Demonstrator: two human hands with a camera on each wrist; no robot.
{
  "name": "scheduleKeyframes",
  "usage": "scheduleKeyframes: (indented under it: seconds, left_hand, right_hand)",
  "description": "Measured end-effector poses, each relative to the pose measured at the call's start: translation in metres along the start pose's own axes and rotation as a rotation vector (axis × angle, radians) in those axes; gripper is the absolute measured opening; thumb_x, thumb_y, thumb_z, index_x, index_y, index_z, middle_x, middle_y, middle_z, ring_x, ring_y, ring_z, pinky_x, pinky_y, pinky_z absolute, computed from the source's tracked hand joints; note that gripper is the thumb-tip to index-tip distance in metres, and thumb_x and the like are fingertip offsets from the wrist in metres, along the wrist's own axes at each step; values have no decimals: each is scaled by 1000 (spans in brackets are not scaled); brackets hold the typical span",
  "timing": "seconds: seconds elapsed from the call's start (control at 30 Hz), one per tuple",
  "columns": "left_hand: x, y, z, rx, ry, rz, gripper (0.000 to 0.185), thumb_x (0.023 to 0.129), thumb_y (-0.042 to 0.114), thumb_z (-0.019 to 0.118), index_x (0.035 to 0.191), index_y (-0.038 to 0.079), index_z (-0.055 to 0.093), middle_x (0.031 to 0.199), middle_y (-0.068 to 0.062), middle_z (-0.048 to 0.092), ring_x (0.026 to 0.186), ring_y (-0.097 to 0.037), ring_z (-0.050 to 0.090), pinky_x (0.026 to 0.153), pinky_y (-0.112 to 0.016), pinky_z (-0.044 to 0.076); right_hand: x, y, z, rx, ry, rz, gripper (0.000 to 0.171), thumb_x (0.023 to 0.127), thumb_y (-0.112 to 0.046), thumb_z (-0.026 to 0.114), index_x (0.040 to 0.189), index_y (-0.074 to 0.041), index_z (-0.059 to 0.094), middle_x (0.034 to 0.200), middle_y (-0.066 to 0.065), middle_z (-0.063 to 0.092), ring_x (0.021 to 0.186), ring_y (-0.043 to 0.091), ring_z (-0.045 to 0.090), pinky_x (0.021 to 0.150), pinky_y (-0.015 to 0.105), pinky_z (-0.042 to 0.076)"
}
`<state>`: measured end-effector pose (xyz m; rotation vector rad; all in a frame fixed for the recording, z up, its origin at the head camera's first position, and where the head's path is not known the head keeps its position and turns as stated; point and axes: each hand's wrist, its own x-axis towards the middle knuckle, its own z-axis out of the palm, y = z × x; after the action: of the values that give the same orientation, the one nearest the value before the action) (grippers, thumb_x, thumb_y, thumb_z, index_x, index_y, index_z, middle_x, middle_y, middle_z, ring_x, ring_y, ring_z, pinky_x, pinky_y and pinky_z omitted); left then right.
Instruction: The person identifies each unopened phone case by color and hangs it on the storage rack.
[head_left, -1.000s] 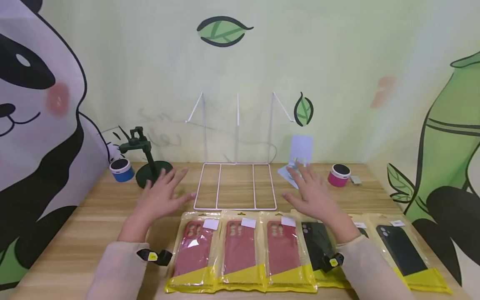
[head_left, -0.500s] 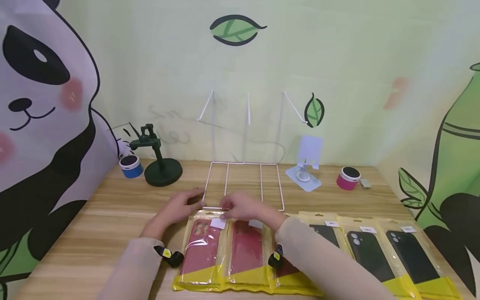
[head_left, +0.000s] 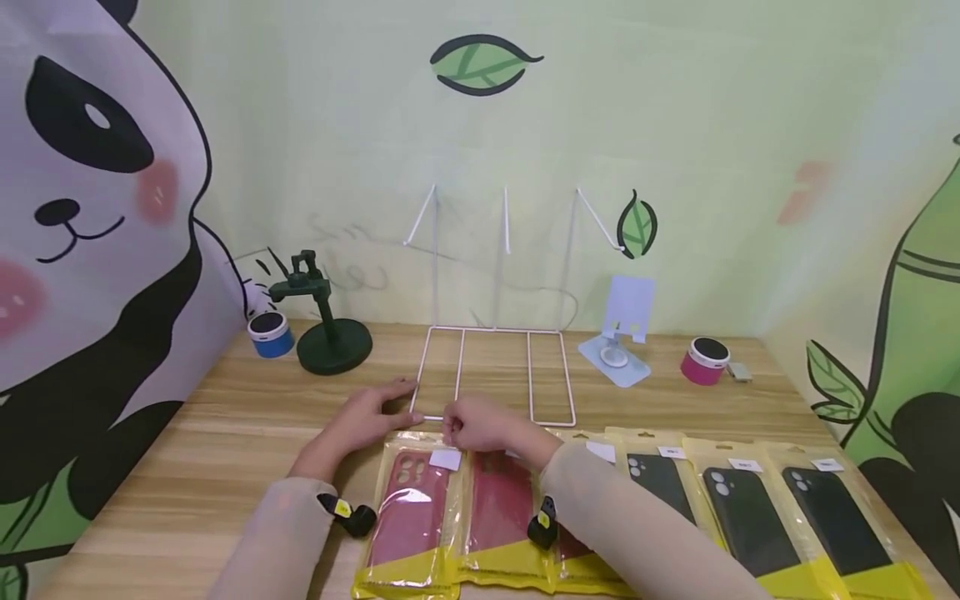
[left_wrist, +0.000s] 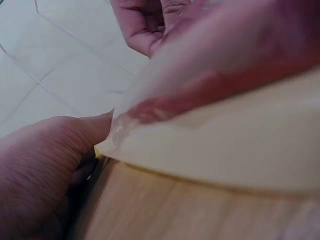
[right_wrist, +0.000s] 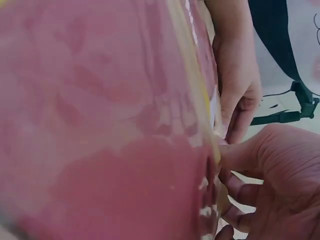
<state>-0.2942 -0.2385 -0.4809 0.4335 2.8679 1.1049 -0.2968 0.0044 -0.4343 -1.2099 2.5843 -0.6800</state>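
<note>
Both hands are on the leftmost red phone case packet (head_left: 415,512), at the near left end of the row on the wooden table (head_left: 187,467). The left hand (head_left: 365,421) pinches its top left corner; the right hand (head_left: 480,425) pinches the top edge just beside the white label. The packet's top end looks lifted slightly. The white wire rack (head_left: 495,375) sits just behind the hands.

Phone case packets (head_left: 600,508) lie in a row along the table's (head_left: 187,467) near edge. Behind them stands a wire rack (head_left: 497,371). Left of the rack: a stand (head_left: 330,333), then a small speaker (head_left: 270,333). Right of it: a phone holder (head_left: 618,342), then another speaker (head_left: 705,360).
</note>
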Motion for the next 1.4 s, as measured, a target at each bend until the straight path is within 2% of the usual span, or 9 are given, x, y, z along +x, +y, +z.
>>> scheduleKeyframes:
  seconds: [0.1, 0.2, 0.33, 0.53, 0.63, 0.83, 1.0, 1.17, 1.4]
  left_hand:
    - [1, -1, 3, -1, 13, 26, 61, 91, 42, 74, 146, 21, 56, 155, -11, 44, 144, -35, 37, 117, -57, 28]
    - [0, -5, 5, -5, 17, 51, 53, 95, 22, 70, 146, 19, 56, 154, -12, 45, 143, -37, 38, 117, -57, 27]
    - [-1, -6, 3, -16, 13, 58, 54, 94, 14, 68, 146, 15, 55, 155, -14, 44, 144, -38, 36, 118, -57, 24]
    - [-1, -8, -2, -7, 9, 28, 56, 94, 24, 70, 147, 17, 54, 157, -12, 41, 146, -37, 34, 118, -57, 25]
    - [0, -7, -3, -7, 10, 15, 58, 94, 33, 71, 148, 21, 53, 157, -9, 42, 146, -36, 34, 117, -58, 26]
    - [1, -3, -3, 3, 11, 36, 60, 93, 37, 72, 147, 19, 54, 155, -10, 44, 144, -36, 37, 116, -59, 28]
    - [1, -2, -1, 23, 21, 42, 63, 91, 42, 73, 147, 19, 55, 155, -10, 44, 144, -35, 37, 116, -60, 29]
    - [1, -3, 1, 33, 35, 53, 67, 89, 49, 74, 145, 18, 57, 154, -9, 46, 144, -35, 38, 116, -58, 28]
    - [0, 0, 5, 69, 42, 75, 61, 91, 48, 73, 142, 18, 60, 154, -8, 47, 144, -33, 39, 116, -57, 30]
  right_hand:
    - [-7, -5, -6, -18, 55, 8, 13, 88, 3, 63, 82, -9, 65, 74, -5, 58, 70, 10, 52, 63, 25, 44]
    - [-19, -11, -16, -7, 117, 18, 14, 93, 0, 61, 85, -11, 61, 82, -2, 63, 77, 13, 57, 70, 28, 49]
    - [-38, -17, -30, 79, 189, 4, 12, 100, -7, 60, 89, -11, 59, 84, -1, 64, 78, 13, 59, 68, 28, 50]
    - [-66, -18, -53, 215, 297, -51, 5, 101, -13, 62, 96, -14, 62, 93, -5, 67, 97, 15, 66, 84, 34, 54]
    - [-75, -11, -59, 301, 397, -74, 2, 101, -14, 63, 100, -13, 64, 95, -4, 69, 101, 17, 67, 87, 37, 54]
    - [-85, 10, -63, 527, 678, -129, 9, 98, 0, 62, 107, 1, 65, 92, 11, 70, 83, 12, 64, 74, 25, 53]
    - [-90, 19, -70, 599, 821, -121, 15, 102, -4, 56, 114, 2, 62, 83, 10, 60, 69, 14, 51, 60, 20, 44]
    - [-95, 23, -81, 606, 826, -64, 20, 104, -12, 55, 120, -3, 64, 78, 7, 55, 64, 19, 48, 54, 23, 45]
    - [-110, 30, -98, 558, 593, 2, 22, 96, -15, 70, 116, -6, 72, 88, 1, 70, 77, 12, 60, 68, 24, 52]
